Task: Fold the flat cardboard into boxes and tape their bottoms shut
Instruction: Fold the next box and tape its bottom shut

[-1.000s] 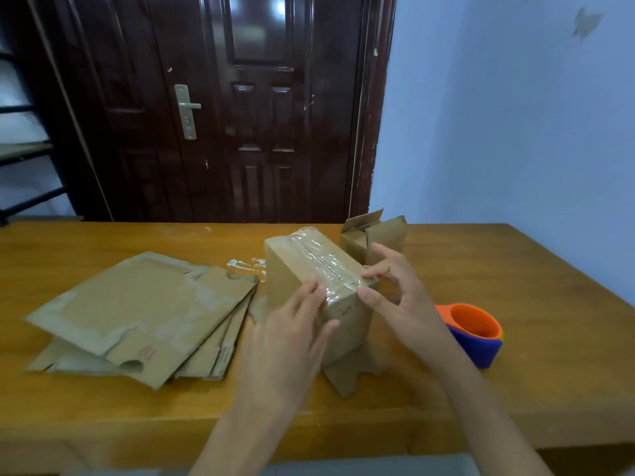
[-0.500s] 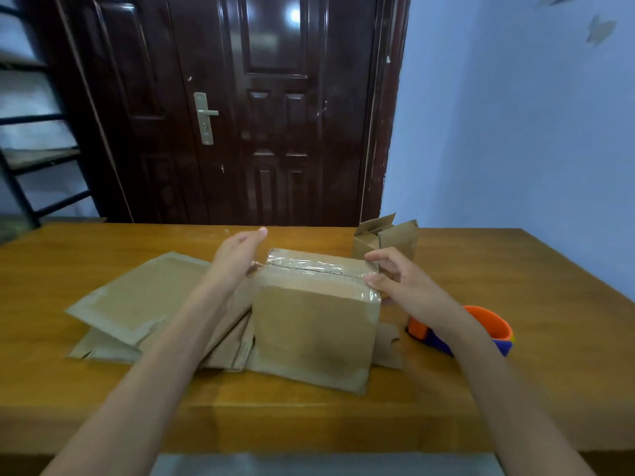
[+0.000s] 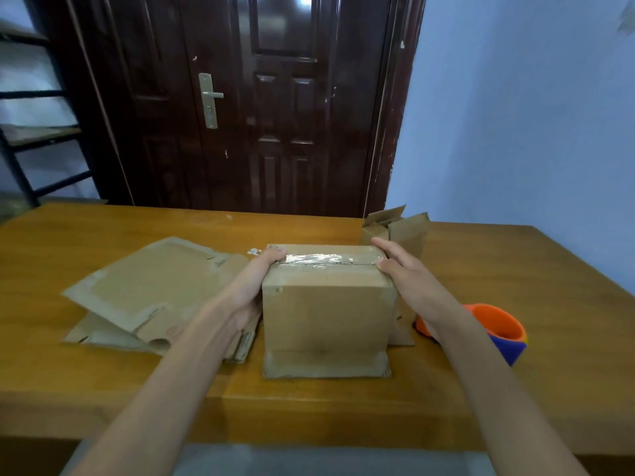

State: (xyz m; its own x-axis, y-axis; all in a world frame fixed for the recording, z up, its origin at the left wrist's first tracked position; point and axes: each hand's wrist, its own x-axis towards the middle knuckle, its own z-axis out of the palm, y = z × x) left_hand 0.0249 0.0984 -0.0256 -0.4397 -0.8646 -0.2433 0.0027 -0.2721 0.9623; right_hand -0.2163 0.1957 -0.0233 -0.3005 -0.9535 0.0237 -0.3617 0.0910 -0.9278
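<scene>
Both hands, left (image 3: pixel 252 286) and right (image 3: pixel 403 273), now grasp the centre-frame box (image 3: pixel 326 314) by its sides; previously the left hovered free.

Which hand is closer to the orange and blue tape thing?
The right hand. It holds the taped box's right side, just up and left of the tape dispenser. The left hand holds the box's far side, farther away.
</scene>
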